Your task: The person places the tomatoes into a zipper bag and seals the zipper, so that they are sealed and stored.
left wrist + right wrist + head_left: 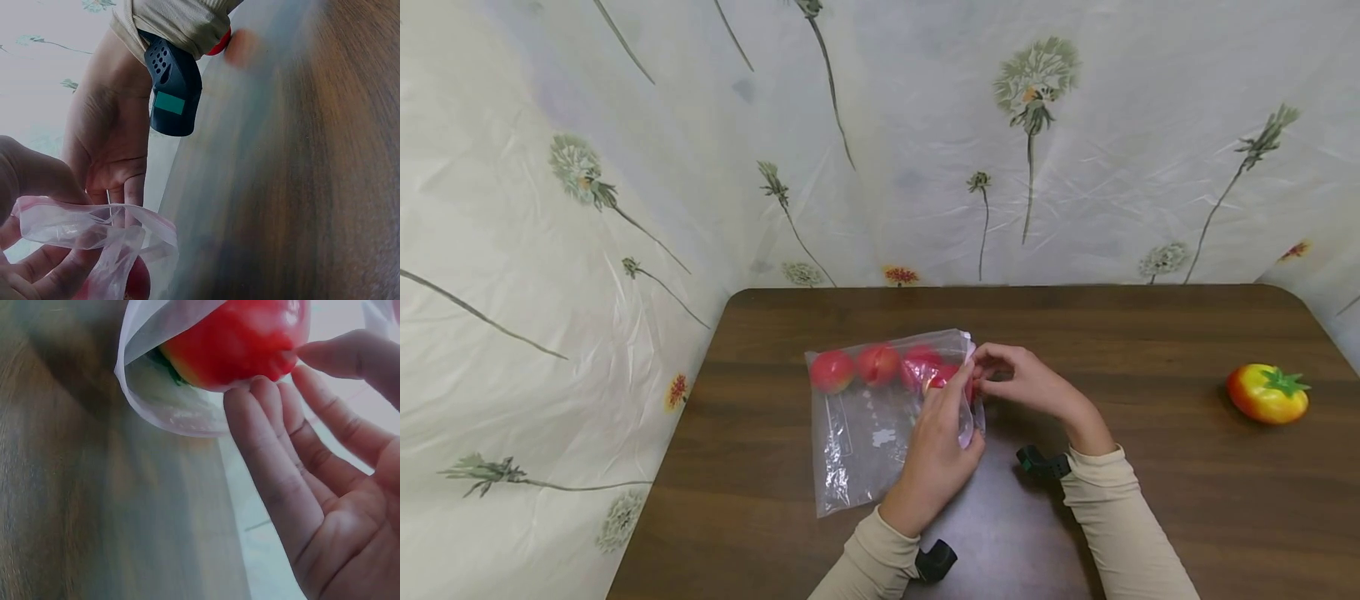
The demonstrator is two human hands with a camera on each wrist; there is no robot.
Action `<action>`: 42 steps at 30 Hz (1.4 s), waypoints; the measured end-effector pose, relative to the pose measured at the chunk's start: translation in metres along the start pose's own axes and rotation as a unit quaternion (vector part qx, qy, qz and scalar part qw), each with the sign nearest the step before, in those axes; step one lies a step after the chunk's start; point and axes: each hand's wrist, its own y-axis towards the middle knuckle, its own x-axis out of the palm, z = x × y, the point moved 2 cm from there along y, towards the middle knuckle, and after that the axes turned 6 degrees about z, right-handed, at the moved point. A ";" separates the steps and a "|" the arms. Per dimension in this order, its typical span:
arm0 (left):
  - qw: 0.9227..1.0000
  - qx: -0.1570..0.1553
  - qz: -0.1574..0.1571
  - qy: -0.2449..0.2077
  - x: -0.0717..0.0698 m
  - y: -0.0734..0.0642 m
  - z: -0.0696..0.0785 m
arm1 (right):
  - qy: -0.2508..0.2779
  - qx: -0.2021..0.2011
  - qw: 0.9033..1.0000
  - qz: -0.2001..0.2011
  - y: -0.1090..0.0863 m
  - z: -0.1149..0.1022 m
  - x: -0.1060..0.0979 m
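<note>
The head view shows a clear plastic bag (880, 467) on the wooden table (1210, 508), its mouth facing right. Inside, round red fruits (878, 364) line the far side. The left hand (936, 454) pinches the bag's rim between thumb and fingers. At the mouth, the right hand (1030, 385) has thumb and fingertips gathered against the end of a glossy red fruit (244, 344); whether they pinch it or merely press, I cannot tell. Well apart, a red-and-yellow fruit (1266, 396) with green leaves sits far right.
</note>
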 end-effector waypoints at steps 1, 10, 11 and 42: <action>1.000 0.001 -0.001 0.000 0.000 0.000 0.000 | 0.004 0.001 1.000 -0.002 0.000 0.000 0.001; 1.000 0.001 -0.002 -0.002 0.000 0.000 0.000 | 0.038 0.020 0.999 -0.033 0.001 0.001 0.010; 1.000 0.004 0.000 -0.002 0.001 0.000 0.000 | 0.042 0.015 0.998 -0.034 0.001 0.002 0.012; 0.999 0.020 -0.028 -0.030 -0.006 0.002 0.003 | 0.161 0.041 0.941 -0.296 0.029 0.007 0.038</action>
